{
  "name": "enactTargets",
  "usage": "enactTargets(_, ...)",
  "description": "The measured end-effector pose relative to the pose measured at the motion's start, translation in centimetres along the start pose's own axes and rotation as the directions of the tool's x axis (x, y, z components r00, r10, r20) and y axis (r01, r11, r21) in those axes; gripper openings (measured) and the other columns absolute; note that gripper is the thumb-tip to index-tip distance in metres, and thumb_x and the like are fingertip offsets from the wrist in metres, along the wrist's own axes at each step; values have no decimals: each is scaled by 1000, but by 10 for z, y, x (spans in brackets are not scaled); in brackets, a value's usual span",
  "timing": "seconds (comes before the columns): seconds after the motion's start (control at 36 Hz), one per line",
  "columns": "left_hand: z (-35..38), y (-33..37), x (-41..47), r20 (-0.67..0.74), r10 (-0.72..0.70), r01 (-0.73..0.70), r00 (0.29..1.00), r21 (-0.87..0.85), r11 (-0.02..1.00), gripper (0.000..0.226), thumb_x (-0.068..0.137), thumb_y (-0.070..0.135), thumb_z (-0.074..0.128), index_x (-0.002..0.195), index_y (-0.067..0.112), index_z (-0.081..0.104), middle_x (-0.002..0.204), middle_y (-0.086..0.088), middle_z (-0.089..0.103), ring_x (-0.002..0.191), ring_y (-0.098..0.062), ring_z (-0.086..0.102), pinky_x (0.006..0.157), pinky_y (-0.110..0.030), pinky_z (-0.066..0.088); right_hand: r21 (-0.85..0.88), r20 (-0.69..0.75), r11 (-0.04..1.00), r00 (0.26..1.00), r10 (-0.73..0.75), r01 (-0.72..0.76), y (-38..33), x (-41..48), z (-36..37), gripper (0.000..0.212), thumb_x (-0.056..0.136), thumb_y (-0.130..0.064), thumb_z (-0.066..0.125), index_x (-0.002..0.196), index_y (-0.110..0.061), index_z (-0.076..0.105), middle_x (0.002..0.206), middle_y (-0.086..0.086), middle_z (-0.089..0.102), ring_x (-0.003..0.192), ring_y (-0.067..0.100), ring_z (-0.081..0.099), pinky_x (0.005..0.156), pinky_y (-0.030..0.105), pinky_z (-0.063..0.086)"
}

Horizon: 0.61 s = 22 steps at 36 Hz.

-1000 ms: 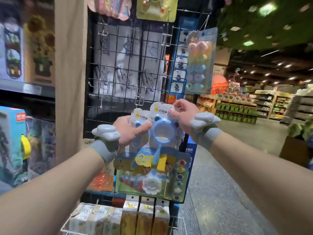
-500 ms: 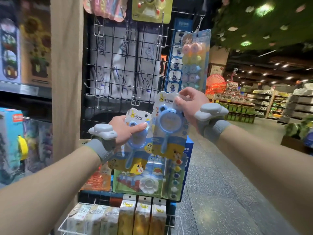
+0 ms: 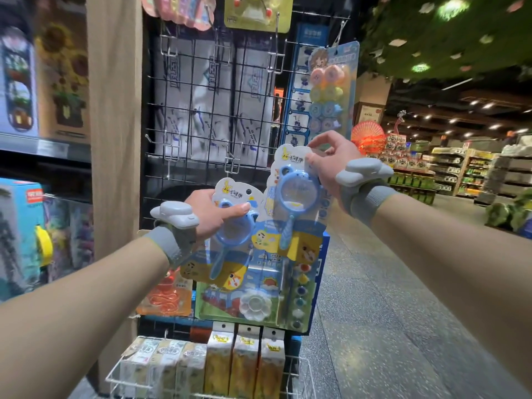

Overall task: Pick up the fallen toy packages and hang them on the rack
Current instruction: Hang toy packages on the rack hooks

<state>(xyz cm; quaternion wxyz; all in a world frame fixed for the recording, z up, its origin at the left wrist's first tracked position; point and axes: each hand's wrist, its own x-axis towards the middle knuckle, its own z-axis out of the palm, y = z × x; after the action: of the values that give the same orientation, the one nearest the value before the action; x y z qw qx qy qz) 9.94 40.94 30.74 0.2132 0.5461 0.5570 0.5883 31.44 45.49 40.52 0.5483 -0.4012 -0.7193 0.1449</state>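
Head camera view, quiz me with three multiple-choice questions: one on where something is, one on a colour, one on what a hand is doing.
1. Against the left package, the right package is:
A lower
B higher
C level

2. The magnifiers in both packages are:
A red
B green
C blue

3. The left hand is:
A gripping a package
B empty
C hanging idle

Answers:
1 B: the right hand holds its card's top well above the other's.
2 C: both rims and handles are blue.
3 A: its thumb lies over the left package's front, with the fingers behind it.
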Motion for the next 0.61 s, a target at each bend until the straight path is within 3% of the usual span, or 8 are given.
enactTargets(0.11, -3, -4, 0, 6, 1, -1, 1000, 4, 1000, 21, 73, 34, 85, 84, 21, 73, 77, 7, 75, 72, -8, 71, 62, -17, 55, 30, 6, 999, 1000, -20, 20, 2, 2, 3, 13, 95, -12, 58, 105, -18, 62, 78, -11, 51, 70, 7, 49, 59, 23, 43)
enactTargets(0.22, -6, -10, 1, -3, -18, 18, 1000, 31, 999, 33, 69, 39, 87, 89, 16, 74, 85, -1, 76, 84, -20, 73, 80, -36, 60, 29, 15, 999, 1000, -16, 16, 6, 3, 6, 11, 93, -13, 59, 100, -21, 63, 75, -10, 50, 66, 9, 49, 54, 23, 38)
enactTargets(0.33, -10, -15, 3, 3, -25, 25, 1000, 56, 998, 45, 62, 50, 88, 87, 15, 74, 87, -5, 76, 87, -26, 73, 85, -48, 58, -5, 45, 1000, 999, -8, 8, 7, 5, 9, 10, 94, -17, 59, 96, -25, 64, 76, -7, 55, 70, 15, 54, 60, 26, 42)
enactTargets(0.5, -10, -16, 3, -5, -31, 31, 1000, 56, 998, 39, 65, 45, 88, 85, 16, 74, 85, -3, 76, 87, -25, 73, 86, -48, 58, 25, 39, 999, 999, -24, 23, 10, 3, 9, 12, 98, -14, 55, 101, -17, 66, 70, -10, 51, 62, 9, 48, 54, 23, 38)
enactTargets(0.61, -10, -19, 2, -10, -35, 35, 999, 79, 996, 41, 64, 48, 87, 86, 15, 73, 86, -3, 76, 87, -24, 72, 86, -48, 58, 29, 21, 1000, 1000, -8, 8, 16, 4, 9, 15, 98, -11, 53, 98, -19, 66, 83, -7, 59, 76, 14, 54, 66, 31, 48)
